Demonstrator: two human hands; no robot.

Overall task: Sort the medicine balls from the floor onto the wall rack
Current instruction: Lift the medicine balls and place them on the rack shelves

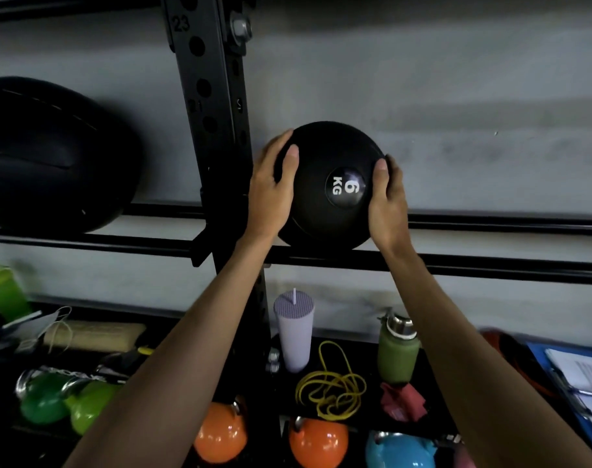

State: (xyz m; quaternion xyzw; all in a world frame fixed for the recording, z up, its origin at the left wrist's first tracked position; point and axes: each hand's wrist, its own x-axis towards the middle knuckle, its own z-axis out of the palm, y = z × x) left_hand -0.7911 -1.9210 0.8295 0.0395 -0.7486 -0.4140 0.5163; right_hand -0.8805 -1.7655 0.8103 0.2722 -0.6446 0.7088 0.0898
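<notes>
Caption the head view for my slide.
Left hand and right hand hold the 6 KG medicine ball at the wall rack rails, above orange kettlebells.

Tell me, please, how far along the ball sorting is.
Done: one large black ball already sits on the rack rails, left. In hand: the left hand and right hand hold the 6 kg ball at the rails, not yet released. Left: the floor is out of view, so remaining balls cannot be counted.

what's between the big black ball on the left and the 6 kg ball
The black rack upright stands between them in the head view; the left hand grips the 6 kg ball on that side.
</notes>
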